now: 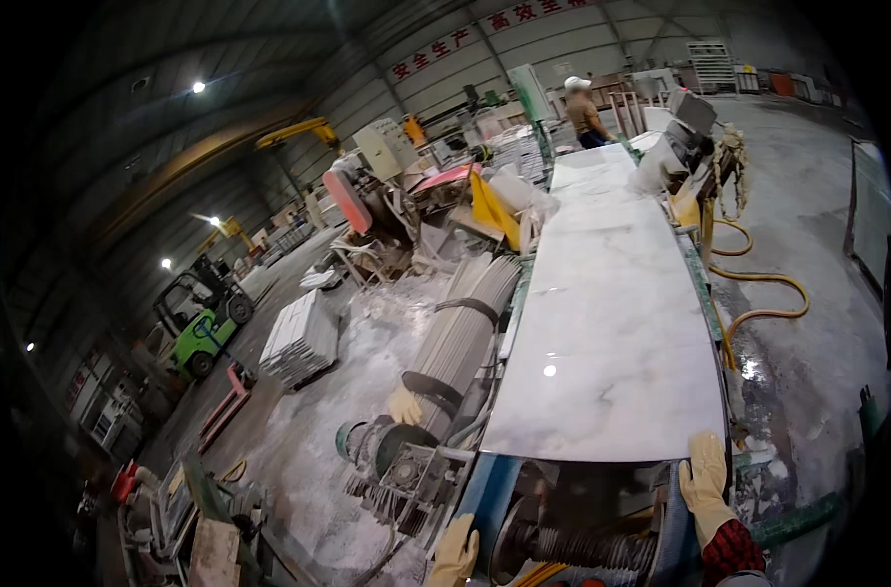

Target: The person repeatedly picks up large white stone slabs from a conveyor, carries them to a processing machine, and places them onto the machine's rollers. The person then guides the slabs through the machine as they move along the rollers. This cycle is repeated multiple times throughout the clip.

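A long, glossy white stone slab [602, 333] with faint grey veining lies flat on a long machine bed and stretches away from me. My right hand [705, 484], in a cream glove, rests at the slab's near right corner with its fingers stretched along the edge. Lower down on the left, my left hand [453, 553] wears a matching glove; it is beside a blue belt [489, 494], thumb apart from the fingers, holding nothing. Between the hands, below the slab's near edge, a dark ribbed roller [592, 548] shows.
Left of the bed stand a motor [406, 470] and a strapped bundle of pale strips [455, 342]. Beyond are a stack of white slabs [301, 338], a pallet jack [225, 406] and a green forklift [201, 318]. A yellow hose [773, 311] curls at right. A person [584, 112] stands far off.
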`<state>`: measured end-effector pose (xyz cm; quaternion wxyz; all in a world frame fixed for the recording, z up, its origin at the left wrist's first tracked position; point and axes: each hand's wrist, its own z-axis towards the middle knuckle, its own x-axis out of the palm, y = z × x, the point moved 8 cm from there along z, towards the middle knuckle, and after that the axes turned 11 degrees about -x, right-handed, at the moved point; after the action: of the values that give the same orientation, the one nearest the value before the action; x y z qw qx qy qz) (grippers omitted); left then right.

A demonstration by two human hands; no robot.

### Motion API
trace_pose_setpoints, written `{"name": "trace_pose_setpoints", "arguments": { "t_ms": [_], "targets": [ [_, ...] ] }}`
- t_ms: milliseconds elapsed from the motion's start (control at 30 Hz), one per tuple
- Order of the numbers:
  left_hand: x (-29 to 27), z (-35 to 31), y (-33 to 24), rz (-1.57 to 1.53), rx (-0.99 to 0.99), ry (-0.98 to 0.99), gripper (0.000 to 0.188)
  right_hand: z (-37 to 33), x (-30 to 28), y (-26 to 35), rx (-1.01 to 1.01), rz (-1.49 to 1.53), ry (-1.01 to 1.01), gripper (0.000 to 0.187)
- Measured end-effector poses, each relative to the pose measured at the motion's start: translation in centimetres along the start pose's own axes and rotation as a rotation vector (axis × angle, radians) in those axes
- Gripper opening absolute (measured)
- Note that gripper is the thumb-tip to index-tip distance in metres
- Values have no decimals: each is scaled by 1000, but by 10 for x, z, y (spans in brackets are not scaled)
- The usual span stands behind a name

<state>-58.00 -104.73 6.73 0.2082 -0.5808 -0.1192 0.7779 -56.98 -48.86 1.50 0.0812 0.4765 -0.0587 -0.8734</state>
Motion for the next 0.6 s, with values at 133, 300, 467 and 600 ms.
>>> {"name": "trace_pose_setpoints", "arguments": {
  "t_ms": [133,300,467,600],
  "targets": [
    [37,62,-33,64,195,86,55,-2,-13,2,-12,-28,-27,62],
    [67,127,-49,231,271,-6,59,8,-18,3,-22,-40,4,61],
    [86,155,-55,137,255,37,59,11,-29,7,39,11,97,56],
    [82,153,-52,75,217,65,59,19,-37,17,121,20,164,53]
  ]
}}
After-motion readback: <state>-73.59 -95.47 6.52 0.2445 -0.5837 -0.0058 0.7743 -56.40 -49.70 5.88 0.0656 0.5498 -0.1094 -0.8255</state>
